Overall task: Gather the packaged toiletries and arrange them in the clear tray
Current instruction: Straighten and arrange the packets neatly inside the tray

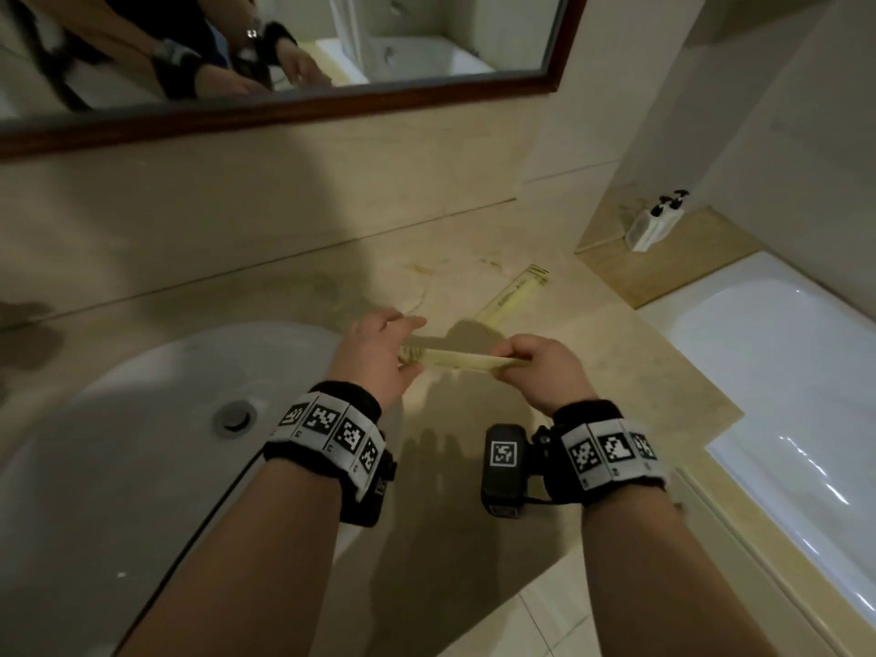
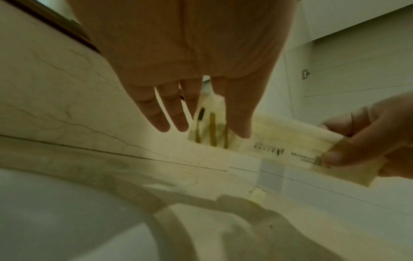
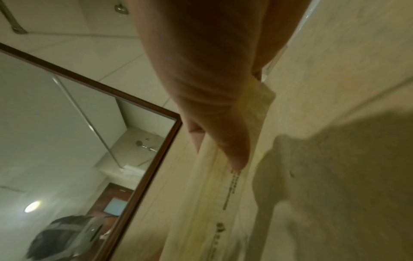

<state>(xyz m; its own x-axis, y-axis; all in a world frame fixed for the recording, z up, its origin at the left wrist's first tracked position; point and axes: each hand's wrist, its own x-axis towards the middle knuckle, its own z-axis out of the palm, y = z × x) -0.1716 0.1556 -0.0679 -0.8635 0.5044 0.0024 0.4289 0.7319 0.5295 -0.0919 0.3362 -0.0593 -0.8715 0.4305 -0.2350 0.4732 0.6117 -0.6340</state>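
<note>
Both hands hold one long pale-yellow packet [image 1: 455, 360] in the air above the marble counter [image 1: 616, 372], just right of the sink [image 1: 142, 395].

Left hand [image 1: 379, 355]: thumb and forefinger pinch the packet's left end, the end with the brown stripes. In the left wrist view the thumb [image 2: 239, 114] lies across the near face of that end; the other three fingers [image 2: 156, 113] are straight and spread, left of the packet, not touching it. So a partly open hand with a two-finger pinch.

Right hand [image 1: 545, 367]: fingers curled, gripping the packet's right end. In the left wrist view its fingertips [image 2: 335, 155] press on the printed face, close to the end edge, and a short bit of packet sticks out past them. In the right wrist view the thumb [image 3: 234, 151] runs along the packet's length, with the printed text starting just beyond the tip.

The packet spans the gap between the two hands, roughly level, printed side facing the person.

A second, similar packet [image 1: 516, 296] lies flat on the counter, beyond the right hand's fingers and apart from them, angled away to the right.

Small bottles with black caps [image 1: 656, 222] stand on the ledge by the bathtub [image 1: 782, 362], well apart from both hands. Mirror [image 1: 426, 54] on the wall beyond the fingers. The clear tray can't be made out in any view.
</note>
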